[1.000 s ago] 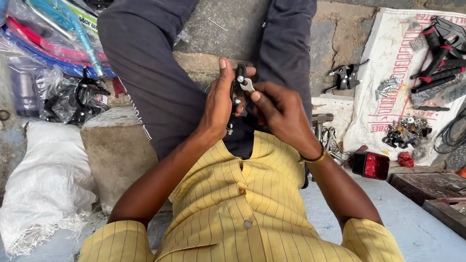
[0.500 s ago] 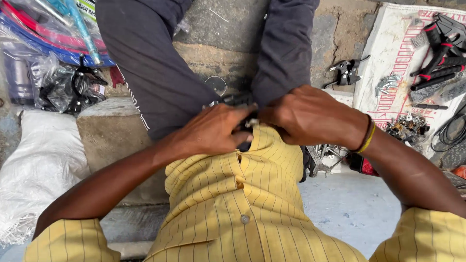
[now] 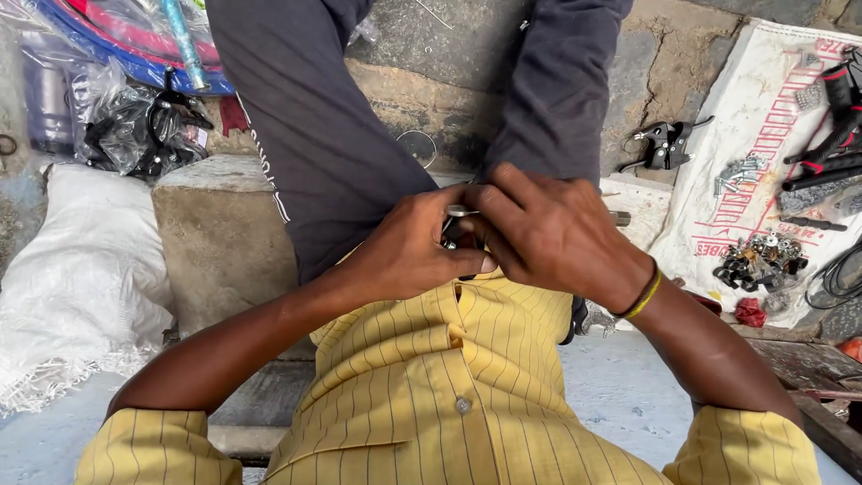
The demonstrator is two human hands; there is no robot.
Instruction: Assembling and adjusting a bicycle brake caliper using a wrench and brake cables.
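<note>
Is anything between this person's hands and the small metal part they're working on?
Nothing visible. The left hand and right hand both close directly on the small metal part above the lap; the fingers hide most of it.

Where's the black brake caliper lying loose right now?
In the head view, upper right: the black brake caliper lies on the stone ground just left of the white printed sack, beyond the right hand.

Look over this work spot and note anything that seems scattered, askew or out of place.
Small metal parts lie in a loose heap on the printed white sack, not in any container. A black brake piece lies alone on the bare stone beside it. Both hands, left hand and right hand, close around a small metal part.
</note>
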